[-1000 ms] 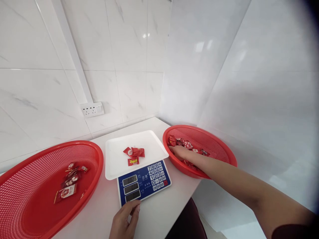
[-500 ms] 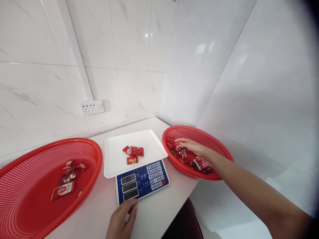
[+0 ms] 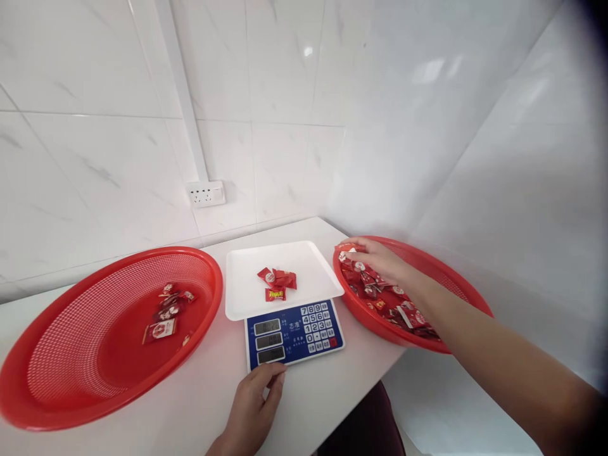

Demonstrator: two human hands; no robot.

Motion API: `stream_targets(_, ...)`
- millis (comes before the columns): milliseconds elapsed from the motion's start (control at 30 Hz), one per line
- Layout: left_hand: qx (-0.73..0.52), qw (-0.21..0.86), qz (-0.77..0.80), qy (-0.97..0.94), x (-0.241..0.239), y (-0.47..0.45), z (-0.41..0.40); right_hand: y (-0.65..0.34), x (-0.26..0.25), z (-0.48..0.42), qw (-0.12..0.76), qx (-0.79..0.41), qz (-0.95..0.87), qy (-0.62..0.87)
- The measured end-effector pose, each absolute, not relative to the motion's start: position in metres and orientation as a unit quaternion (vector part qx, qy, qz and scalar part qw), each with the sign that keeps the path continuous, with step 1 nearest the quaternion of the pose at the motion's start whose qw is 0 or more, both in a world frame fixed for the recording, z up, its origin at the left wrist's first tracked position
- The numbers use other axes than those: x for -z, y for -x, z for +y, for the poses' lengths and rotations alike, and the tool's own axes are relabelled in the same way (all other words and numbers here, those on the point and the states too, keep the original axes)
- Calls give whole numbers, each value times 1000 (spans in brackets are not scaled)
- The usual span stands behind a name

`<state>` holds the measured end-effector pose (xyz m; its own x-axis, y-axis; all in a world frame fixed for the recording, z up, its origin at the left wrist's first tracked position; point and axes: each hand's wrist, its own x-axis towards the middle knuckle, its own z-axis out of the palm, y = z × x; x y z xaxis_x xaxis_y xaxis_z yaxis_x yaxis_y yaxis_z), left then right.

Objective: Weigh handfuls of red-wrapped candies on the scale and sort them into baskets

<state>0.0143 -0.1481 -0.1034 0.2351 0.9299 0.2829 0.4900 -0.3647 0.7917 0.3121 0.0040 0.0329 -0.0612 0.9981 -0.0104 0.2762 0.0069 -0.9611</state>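
Note:
My right hand [image 3: 380,258] is over the near-left rim of the right red basket [image 3: 456,288], its fingers closed on a red-and-white wrapped candy [image 3: 348,255]. Beneath it, many red wrapped candies [image 3: 370,282] lie in that basket. On the white tray of the digital scale [image 3: 304,253] sit a few red wrapped candies [image 3: 284,278], one with yellow lettering. My left hand [image 3: 254,405] rests by the scale's front edge, fingers curled and thumb tip against the forefinger, with nothing visible in it. The blue keypad panel [image 3: 295,332] faces me; its display digits are faint.
To the left stands another red mesh basket [image 3: 211,285] with several wrapped packets [image 3: 160,330] in it. The white table [image 3: 199,392] meets a tiled wall carrying a power socket [image 3: 206,194]. A dark seat [image 3: 368,424] shows below the table's right edge.
My right hand has risen from among the candies toward the basket's left rim, now with a candy at its fingertips. The whole view has shifted, so things appear farther right. My left hand stays by the scale.

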Motion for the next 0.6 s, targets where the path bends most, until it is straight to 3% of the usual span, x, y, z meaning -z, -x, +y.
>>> stream_targets(200,-391,272,491,-729,102,-13,-147,-234,-30,12,258,-328,-730,541)
stream_targets(333,-387,277,494,-727,102,-13,-147,-213,-26,22,243,-297,-767,514)
stream_targets(600,-384,291,485,-730,103,-13,-150,-210,-35,25,213,-357,-740,528)
